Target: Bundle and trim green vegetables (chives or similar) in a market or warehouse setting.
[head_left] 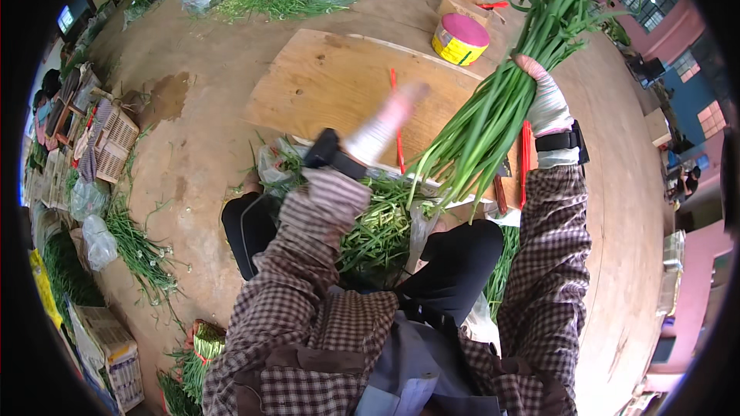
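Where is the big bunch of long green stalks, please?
The bunch is right of centre in the head view, gripped by the right hand, overlapping the right end of the wooden board.

A: Table (331,85)?
B: Tan-brown wood. Strip (398,127) on it, red.
A: Leafy bunch (493,115) over table?
B: Green, paler stalk ends.
A: Sleeves (543,254)?
B: Brown-white check.
A: Tub (461,38) beyond table?
B: Pink top, yellow side.
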Motion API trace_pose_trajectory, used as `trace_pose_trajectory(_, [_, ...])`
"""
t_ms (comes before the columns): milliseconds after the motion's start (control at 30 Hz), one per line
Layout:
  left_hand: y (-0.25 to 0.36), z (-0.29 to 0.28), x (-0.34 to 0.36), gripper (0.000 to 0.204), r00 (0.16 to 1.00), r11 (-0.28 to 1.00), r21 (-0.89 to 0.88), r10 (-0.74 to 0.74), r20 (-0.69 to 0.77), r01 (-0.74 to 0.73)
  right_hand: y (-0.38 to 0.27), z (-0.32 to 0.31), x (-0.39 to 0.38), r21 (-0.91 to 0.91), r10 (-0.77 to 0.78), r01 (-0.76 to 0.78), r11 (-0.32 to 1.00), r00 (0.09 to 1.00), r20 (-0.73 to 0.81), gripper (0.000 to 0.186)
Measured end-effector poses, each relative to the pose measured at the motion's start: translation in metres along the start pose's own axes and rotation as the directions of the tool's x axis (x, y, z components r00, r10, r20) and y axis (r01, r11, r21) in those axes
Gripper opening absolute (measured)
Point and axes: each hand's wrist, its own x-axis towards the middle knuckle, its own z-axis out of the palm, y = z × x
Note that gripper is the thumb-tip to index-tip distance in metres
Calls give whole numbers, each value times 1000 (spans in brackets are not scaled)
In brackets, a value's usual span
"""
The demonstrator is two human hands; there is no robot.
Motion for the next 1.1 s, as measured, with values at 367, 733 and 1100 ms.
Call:
trace_pose_trajectory(367, [-13, -9, -73, 89, 953, 636, 711, 187, 238, -302, 17, -27, 3, 115, 12, -9, 993, 1000, -22, 37])
trace_pose_trajectory(733, [41, 52, -41, 59, 842, 919, 280, 93, 532, -278, 22, -40, -4, 83, 45, -48, 995, 998, 38, 40])
trace_pose_trajectory(1100, [25, 72, -33, 43, 934, 713, 603, 275, 228, -357, 20, -26, -10, 107, 17, -19, 994, 1000, 14, 31])
